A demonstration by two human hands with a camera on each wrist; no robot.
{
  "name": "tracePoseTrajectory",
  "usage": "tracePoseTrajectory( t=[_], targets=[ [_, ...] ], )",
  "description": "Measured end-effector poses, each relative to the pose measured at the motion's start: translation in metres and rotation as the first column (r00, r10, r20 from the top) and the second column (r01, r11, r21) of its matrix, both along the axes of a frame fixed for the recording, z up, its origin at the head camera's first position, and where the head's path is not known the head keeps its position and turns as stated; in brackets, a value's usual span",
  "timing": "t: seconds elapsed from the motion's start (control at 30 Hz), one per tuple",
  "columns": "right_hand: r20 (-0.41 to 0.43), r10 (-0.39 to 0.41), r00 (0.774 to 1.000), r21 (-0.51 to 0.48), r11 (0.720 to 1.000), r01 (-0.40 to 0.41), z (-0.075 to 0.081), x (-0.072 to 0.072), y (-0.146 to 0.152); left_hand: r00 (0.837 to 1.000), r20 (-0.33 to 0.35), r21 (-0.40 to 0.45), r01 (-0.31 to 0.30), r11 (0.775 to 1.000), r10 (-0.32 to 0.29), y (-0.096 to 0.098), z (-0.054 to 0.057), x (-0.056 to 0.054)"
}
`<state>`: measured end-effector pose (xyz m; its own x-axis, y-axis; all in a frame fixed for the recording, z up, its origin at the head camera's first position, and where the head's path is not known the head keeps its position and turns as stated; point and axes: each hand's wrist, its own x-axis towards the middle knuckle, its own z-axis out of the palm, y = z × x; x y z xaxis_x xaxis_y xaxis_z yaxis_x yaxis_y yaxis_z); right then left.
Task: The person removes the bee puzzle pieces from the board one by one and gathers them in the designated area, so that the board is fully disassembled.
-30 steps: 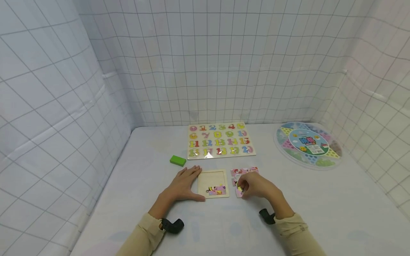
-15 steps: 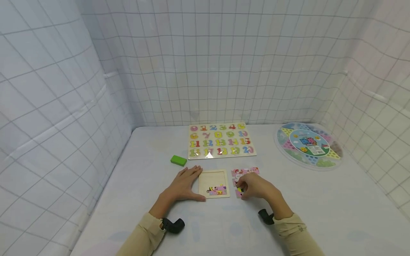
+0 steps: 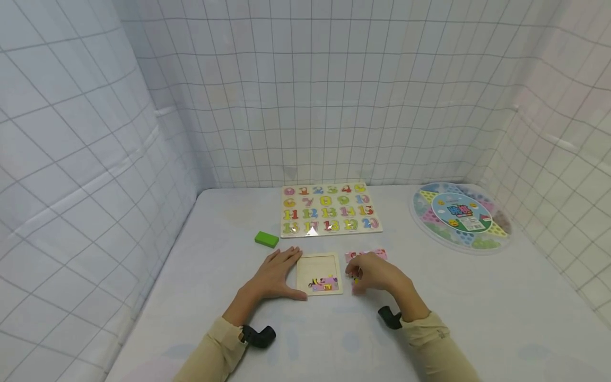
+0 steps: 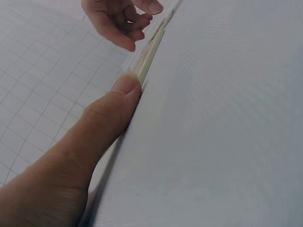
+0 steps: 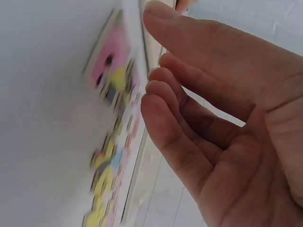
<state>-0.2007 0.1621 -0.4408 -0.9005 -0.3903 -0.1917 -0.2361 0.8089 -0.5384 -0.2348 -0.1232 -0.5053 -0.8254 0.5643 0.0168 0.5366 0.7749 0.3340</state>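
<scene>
A small square wooden puzzle tray (image 3: 315, 265) lies in front of me, with joined bee-pattern puzzle pieces (image 3: 325, 284) in its lower right corner. My left hand (image 3: 273, 277) is spread along the tray's left side, fingertips at the upper corner and thumb at the near edge. In the left wrist view the thumb (image 4: 102, 120) touches the tray edge (image 4: 151, 56). Loose pink puzzle pieces (image 3: 352, 256) lie right of the tray. Over them hovers my right hand (image 3: 379, 273), fingers bent; the right wrist view shows no piece between thumb and fingers, and a pink piece (image 5: 113, 56) beyond.
Behind the tray lies a number puzzle board (image 3: 329, 211). A green block (image 3: 266, 239) sits to its lower left. At the back right is a round board game in clear wrap (image 3: 460, 215). Gridded white cloth walls (image 3: 310, 106) enclose the table.
My right hand has shifted slightly left and away from me over the loose pieces, its fingers spreading a little. The left hand and tray have stayed in place.
</scene>
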Motion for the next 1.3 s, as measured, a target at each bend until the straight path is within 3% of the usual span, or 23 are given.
tracePoseTrajectory(
  t=[0.27,0.43,1.3],
  targets=[
    [-0.026,0.114,0.993,-0.044,0.992,-0.115,-0.004,-0.013,-0.046,1.0,-0.002,0.017,-0.002,1.0,0.002,-0.002,0.003,0.001],
    [-0.001,0.134,0.991,-0.028,0.991,-0.134,-0.011,-0.016,-0.061,1.0,0.01,0.021,0.005,1.0,-0.005,-0.001,0.001,0.001],
    [-0.018,0.166,0.986,-0.046,0.985,-0.167,-0.01,-0.013,-0.063,1.0,-0.021,0.005,0.009,1.0,-0.009,-0.001,-0.003,-0.002]
  ],
)
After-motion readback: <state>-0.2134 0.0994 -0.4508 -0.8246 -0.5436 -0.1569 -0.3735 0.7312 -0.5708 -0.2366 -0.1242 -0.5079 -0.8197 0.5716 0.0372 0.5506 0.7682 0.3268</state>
